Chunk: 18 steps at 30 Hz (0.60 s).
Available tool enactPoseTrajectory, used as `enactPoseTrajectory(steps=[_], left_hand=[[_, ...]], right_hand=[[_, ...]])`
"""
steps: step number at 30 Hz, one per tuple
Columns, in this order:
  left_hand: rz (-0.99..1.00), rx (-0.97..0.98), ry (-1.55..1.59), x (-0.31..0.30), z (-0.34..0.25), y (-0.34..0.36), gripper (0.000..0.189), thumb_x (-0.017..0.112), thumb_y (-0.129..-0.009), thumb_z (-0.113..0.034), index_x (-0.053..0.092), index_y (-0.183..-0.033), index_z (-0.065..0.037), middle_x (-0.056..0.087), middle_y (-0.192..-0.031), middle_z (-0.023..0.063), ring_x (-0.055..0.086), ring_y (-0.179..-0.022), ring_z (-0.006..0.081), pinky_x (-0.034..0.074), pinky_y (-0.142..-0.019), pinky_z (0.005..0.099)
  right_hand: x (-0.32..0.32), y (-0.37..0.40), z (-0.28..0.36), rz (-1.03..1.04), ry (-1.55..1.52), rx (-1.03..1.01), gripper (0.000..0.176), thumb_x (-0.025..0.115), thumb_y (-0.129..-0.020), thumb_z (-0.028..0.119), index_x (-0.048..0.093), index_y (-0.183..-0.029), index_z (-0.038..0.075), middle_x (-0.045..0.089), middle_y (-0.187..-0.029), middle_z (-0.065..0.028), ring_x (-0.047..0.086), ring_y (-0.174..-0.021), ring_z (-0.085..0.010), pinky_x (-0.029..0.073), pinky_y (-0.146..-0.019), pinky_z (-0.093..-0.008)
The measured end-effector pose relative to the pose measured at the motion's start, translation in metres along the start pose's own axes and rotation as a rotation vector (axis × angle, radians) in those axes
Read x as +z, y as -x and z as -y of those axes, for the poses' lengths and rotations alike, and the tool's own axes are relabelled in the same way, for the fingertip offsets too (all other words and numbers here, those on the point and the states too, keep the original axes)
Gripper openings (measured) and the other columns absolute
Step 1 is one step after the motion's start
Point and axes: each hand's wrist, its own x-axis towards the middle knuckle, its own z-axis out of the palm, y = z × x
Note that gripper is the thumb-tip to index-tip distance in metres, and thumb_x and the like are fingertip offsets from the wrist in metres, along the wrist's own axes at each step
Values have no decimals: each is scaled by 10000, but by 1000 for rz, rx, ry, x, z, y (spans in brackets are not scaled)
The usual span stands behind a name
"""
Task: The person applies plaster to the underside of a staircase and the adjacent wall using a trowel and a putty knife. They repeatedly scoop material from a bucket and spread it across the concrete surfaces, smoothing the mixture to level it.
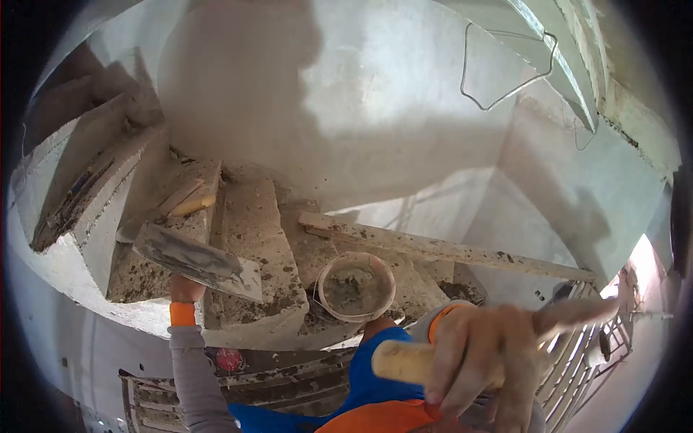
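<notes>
My left hand (187,289) is under a flat rectangular plastering trowel (195,260) smeared with grey mortar, its face turned up; the fingers are mostly hidden beneath the blade. My right hand (484,353), close to the camera and slightly blurred, is closed around the wooden handle (401,361) of a tool, with one finger stretched to the right. The working end of that tool cannot be made out clearly. Between my hands stands a round bucket (390,297) with wet grey mortar (354,286) inside.
Concrete stairs (253,242) spattered with mortar rise to the left. A tool with a yellowish handle (195,206) lies on a step. One long wooden board (447,247) runs along the wall (390,79). Bent wire (463,68) hangs at upper right; metal bars (577,361) stand below.
</notes>
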Motion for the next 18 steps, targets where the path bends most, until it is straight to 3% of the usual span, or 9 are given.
enactPoseTrajectory(steps=[1,3,5,8,10,12,14,15,18], left_hand=[[-3,38,-22,6,4,-3,591,481,-872,-459,422,-1345,-110,395,-1410,104,388,-1258,319,326,-1051,418],[-21,113,-75,14,17,-7,594,464,-880,-457,400,-1362,-115,370,-1427,100,363,-1279,315,312,-1064,415],[-103,136,-50,1,-1,1,549,482,-860,-433,465,-1310,-120,436,-1379,97,390,-1264,310,321,-1054,413],[-149,170,-73,15,15,-4,517,488,-851,-417,505,-1276,-125,467,-1357,90,401,-1258,306,319,-1052,413],[-147,180,-76,13,19,-9,506,488,-849,-413,517,-1265,-126,472,-1353,89,405,-1256,306,318,-1051,411],[-138,177,-45,6,6,-5,495,492,-845,-410,532,-1249,-127,484,-1341,91,416,-1247,307,324,-1047,408],[-148,122,5,27,34,-16,503,511,-826,-427,550,-1225,-122,515,-1304,106,449,-1215,318,360,-1022,400],[-141,93,40,41,50,-24,506,516,-822,-431,555,-1219,-121,521,-1296,109,457,-1206,322,370,-1014,400],[-135,114,-6,22,32,-16,513,519,-818,-434,553,-1221,-118,521,-1295,109,460,-1203,326,378,-1008,400]], right_hand=[[-13,6,9,18,55,-30,785,583,-814,97,124,-1447,161,647,-965,-149,606,-507,-249,534,-504,-364],[-46,19,26,-1,197,-101,663,531,-813,-15,224,-1395,74,619,-958,-145,590,-608,-265,520,-572,-385],[-92,31,41,-74,362,-183,490,491,-841,29,345,-1309,41,575,-1020,-137,593,-865,-293,513,-700,-392],[-146,17,43,-493,787,-322,363,483,-831,-12,412,-1186,8,525,-1151,-219,538,-1099,-338,522,-796,-461],[-182,-19,46,-596,790,-329,429,465,-814,-34,392,-1234,19,462,-1244,-247,479,-1178,-372,490,-874,-507],[-231,-36,48,-560,701,-302,569,463,-798,-62,303,-1328,69,368,-1325,-255,405,-1245,-370,472,-907,-517],[-273,-52,42,-589,621,-322,743,489,-759,-108,177,-1392,123,279,-1387,-247,332,-1292,-378,461,-921,-519],[-287,-60,39,-618,610,-309,930,518,-702,-151,35,-1425,181,186,-1427,-244,282,-1315,-383,455,-929,-511],[-303,-84,26,-766,721,-421,960,503,-710,-152,-19,-1423,221,162,-1422,-254,343,-1284,-394,441,-921,-507]])
